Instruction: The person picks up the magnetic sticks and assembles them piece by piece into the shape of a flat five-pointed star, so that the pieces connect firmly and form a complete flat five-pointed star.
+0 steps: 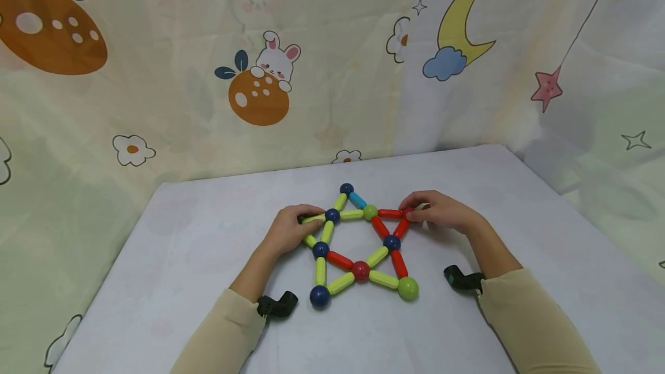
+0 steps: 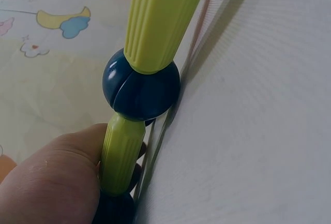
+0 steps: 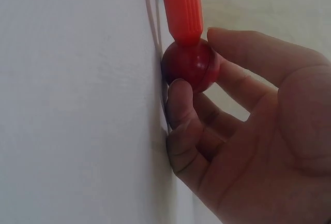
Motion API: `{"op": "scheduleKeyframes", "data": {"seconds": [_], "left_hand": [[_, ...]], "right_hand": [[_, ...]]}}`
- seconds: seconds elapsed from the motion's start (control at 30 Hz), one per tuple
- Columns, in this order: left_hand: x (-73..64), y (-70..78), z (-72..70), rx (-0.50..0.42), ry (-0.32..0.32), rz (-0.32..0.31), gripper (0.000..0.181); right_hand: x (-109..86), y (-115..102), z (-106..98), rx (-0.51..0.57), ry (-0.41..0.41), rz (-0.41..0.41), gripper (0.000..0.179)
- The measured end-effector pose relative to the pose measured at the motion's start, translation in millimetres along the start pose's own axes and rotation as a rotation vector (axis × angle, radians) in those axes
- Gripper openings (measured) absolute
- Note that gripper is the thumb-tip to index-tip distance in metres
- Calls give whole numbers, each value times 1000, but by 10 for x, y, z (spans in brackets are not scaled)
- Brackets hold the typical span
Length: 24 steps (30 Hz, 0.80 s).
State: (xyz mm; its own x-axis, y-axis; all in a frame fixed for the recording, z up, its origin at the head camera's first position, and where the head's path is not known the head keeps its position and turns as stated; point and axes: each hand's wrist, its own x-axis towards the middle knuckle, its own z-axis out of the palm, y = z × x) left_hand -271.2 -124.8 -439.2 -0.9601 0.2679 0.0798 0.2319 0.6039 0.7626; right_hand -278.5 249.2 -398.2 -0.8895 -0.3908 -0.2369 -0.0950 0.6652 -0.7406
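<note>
A six-pointed star of magnetic building sticks and balls lies flat on the table. Its red ball (image 1: 361,270) joins sticks near the front, and a green ball (image 1: 408,288) marks the front-right point. At the left corner my left hand (image 1: 288,228) grips a yellow-green stick (image 2: 123,154); the thumb lies along one side, with fingers partly hidden behind. A dark blue ball (image 2: 140,87) sits beyond that stick. My right hand (image 1: 441,210) pinches the red ball (image 3: 190,65) at the right corner, to which a red stick (image 3: 182,9) is attached. A light blue stick (image 1: 357,199) slants down from the rear point.
The white table (image 1: 208,305) ends at a printed cloth backdrop (image 1: 322,74). Dark wrist cameras (image 1: 277,305) are strapped at both sleeves, close above the tabletop.
</note>
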Motion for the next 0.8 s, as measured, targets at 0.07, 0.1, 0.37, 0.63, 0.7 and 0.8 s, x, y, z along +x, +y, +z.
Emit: {"op": "scheduleKeyframes", "data": {"seconds": [0.07,0.1,0.37,0.63,0.7,0.8], "left_hand": [[-3,-1,1,1,0,1,26],[-6,1,2,0,1,3,26],[1,-3,-7,3,0,19,26],[36,4,-15,17,14,51,26],[41,8,-17,21,22,62,26],[52,2,-14,28,29,77,26]], "right_hand": [[1,-14,9,-7,5,3,34],[2,-19,12,-10,7,3,34],[-13,0,4,1,29,-24,34],[-4,-6,-6,17,77,-25,33],[7,-4,-3,31,85,-23,34],[30,4,9,52,104,-6,34]]}}
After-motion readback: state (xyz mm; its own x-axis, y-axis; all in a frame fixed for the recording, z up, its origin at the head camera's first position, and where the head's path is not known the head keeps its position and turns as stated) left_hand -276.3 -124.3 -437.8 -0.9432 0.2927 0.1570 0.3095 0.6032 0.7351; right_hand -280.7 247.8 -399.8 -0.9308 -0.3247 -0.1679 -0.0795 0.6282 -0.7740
